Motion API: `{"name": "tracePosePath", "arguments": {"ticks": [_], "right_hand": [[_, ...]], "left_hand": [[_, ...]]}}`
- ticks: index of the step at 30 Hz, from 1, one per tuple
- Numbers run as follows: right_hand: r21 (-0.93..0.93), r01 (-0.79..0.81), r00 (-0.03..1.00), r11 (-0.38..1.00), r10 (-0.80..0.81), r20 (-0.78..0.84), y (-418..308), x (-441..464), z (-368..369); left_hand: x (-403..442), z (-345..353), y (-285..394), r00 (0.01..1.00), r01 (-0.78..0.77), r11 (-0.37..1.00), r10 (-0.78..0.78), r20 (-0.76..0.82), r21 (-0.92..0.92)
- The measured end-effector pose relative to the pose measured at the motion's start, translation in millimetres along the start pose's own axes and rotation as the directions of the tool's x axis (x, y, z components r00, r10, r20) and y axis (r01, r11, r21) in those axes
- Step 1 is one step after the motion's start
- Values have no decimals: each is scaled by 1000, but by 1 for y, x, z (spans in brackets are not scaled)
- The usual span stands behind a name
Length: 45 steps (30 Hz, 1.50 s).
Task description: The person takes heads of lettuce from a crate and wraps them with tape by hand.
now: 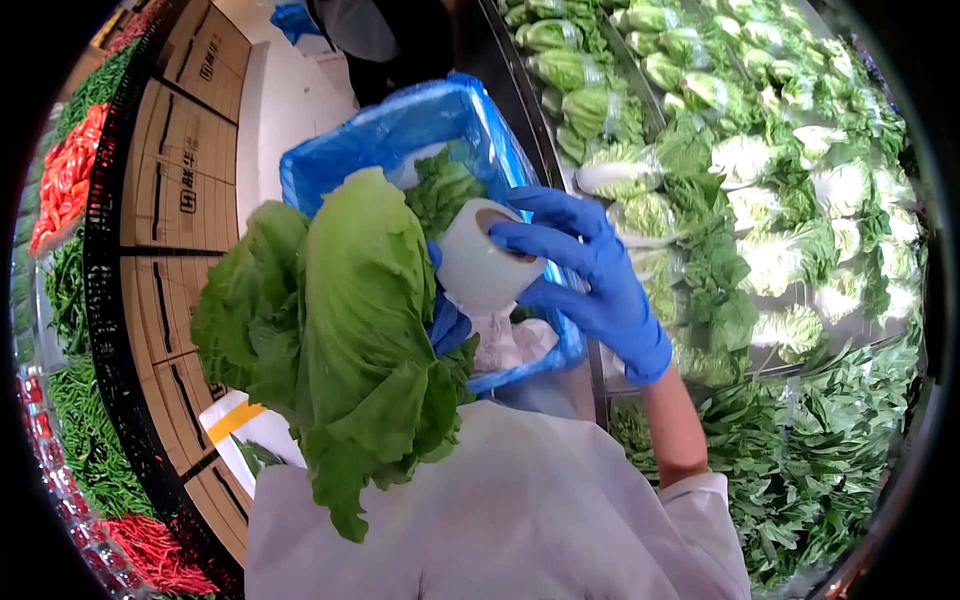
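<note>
A large head of leafy green lettuce [365, 280] is held up in front of my body, its loose leaves hanging down. My left hand [448, 326], in a blue glove, grips it from behind; most of the hand is hidden by leaves. Beside the lettuce, my gloved right hand [590, 270] holds a whitish roll of tape [485, 268] with a brown core, fingers at the core and thumb below. Under both hands stands a bin lined with blue plastic [310, 165], with more greens [445, 185] and crumpled white material [510, 340] inside.
On the right, a sloped display holds rows of cabbages [745, 205] and loose leafy greens [800, 450]. Cardboard boxes [165, 170] line the left, beside shelves of red peppers [72, 180] and green ones [90, 420]. Another person [385, 40] stands beyond the bin.
</note>
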State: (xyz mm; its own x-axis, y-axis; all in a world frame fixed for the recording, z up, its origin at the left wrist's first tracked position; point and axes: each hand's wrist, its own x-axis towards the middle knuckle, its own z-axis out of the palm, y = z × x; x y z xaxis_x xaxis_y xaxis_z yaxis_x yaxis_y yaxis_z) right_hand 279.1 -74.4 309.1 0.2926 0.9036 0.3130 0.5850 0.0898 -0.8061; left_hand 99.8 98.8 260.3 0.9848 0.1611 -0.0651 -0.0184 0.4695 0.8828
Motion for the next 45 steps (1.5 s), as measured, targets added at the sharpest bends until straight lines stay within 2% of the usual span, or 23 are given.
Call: {"name": "tracePosePath", "arguments": {"ticks": [3,4,5,7,8,12,13,15,17,19,21,22,23,25,27,30,33,34,35,37,39,42,45], "right_hand": [[-18,73,996,997,-72,51,20,-6,1],[52,68,995,996,-64,-71,21,-8,10],[56,65,995,996,-60,-74,24,-12,18],[473,-247,922,846,355,-153,26,-22,28],[520,-376,851,767,508,-135,18,-20,29],[679,-421,785,601,617,-59,9,-19,40],[677,-424,787,601,614,-53,7,-21,40],[468,-274,883,840,413,-225,8,-23,38],[449,-310,903,838,407,-136,14,-25,23],[734,-298,782,610,597,-179,7,-20,12],[371,-334,788,866,473,-395,9,-11,7],[269,-217,867,938,312,-389,8,-4,3],[267,-213,868,940,308,-389,6,4,1],[6,-56,980,998,56,-189,3,16,0],[15,-54,992,998,55,-115,11,20,3],[240,-139,988,961,152,-33,19,18,2],[163,-138,987,977,149,-58,15,19,6],[112,-152,984,982,160,-72,11,20,9],[110,-156,984,982,164,-68,13,21,11],[62,-96,991,993,101,-87,18,24,15],[100,-115,988,988,124,-93,24,22,22],[268,-161,963,950,210,-168,35,22,32],[336,-243,931,910,316,-182,51,22,39]], "left_hand": [[5,-2,-1,1000,-1,999,2,-24,36],[7,-4,-1,999,-3,998,5,-43,60],[7,-4,-2,998,-10,998,14,-58,62],[2,2,-5,996,-38,999,37,-84,-9],[-3,9,-7,995,-49,995,41,-92,-87],[-9,48,-21,999,43,859,-53,-6,-510],[-7,53,-25,997,62,809,-74,4,-585],[-1,57,-31,995,87,703,-98,25,-706],[2,58,-34,994,100,622,-105,44,-777],[5,58,-33,993,108,569,-99,62,-815],[7,58,-28,991,116,567,-115,61,-815],[9,57,-25,988,124,623,-149,39,-772],[11,56,-22,984,133,678,-177,14,-723],[14,55,-15,973,154,774,-228,-43,-614],[12,54,-20,965,170,812,-253,-74,-558],[3,46,-48,991,55,788,-120,-65,-614],[-1,42,-56,997,-55,746,1,-82,-663],[1,34,-55,997,-82,911,80,-22,-403],[4,30,-51,988,-132,986,138,61,-104],[9,39,-35,999,13,875,11,47,-484],[9,35,-46,992,-113,989,118,-44,96],[13,29,-49,967,-256,961,254,31,101],[14,20,-57,988,-152,957,156,6,247]]}}
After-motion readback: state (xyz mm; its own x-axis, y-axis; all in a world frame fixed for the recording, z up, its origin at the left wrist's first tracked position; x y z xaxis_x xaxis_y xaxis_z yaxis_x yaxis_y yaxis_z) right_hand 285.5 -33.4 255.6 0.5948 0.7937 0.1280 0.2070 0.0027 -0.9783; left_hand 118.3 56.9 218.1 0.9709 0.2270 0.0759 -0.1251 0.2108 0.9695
